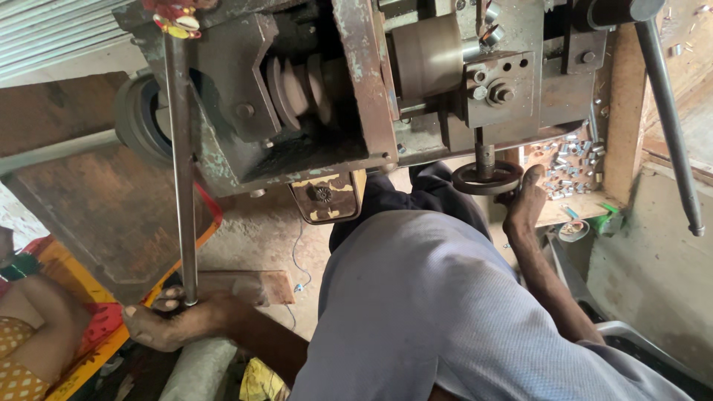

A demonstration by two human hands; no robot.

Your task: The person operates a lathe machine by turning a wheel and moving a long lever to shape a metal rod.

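Observation:
My left hand (pixel 167 323) is closed around the lower end of a long thin metal rod (pixel 182 171) that runs up to the top of an old grey machine (pixel 223 148). My right hand (pixel 527 199) grips the rim of a small dark handwheel (pixel 475 180) that hangs on a short shaft under the machine. My torso in a pale grey shirt fills the lower middle of the view. Stepped pulleys (pixel 297 85) and a smooth steel cylinder (pixel 427 56) sit in the machine body above.
Several small shiny metal pieces (pixel 572 160) lie on a wooden shelf right of the handwheel. A second long lever (pixel 668 111) slants down the right side. A rusty plate (pixel 104 208) leans at left; another person in orange-yellow cloth (pixel 22 334) sits at lower left.

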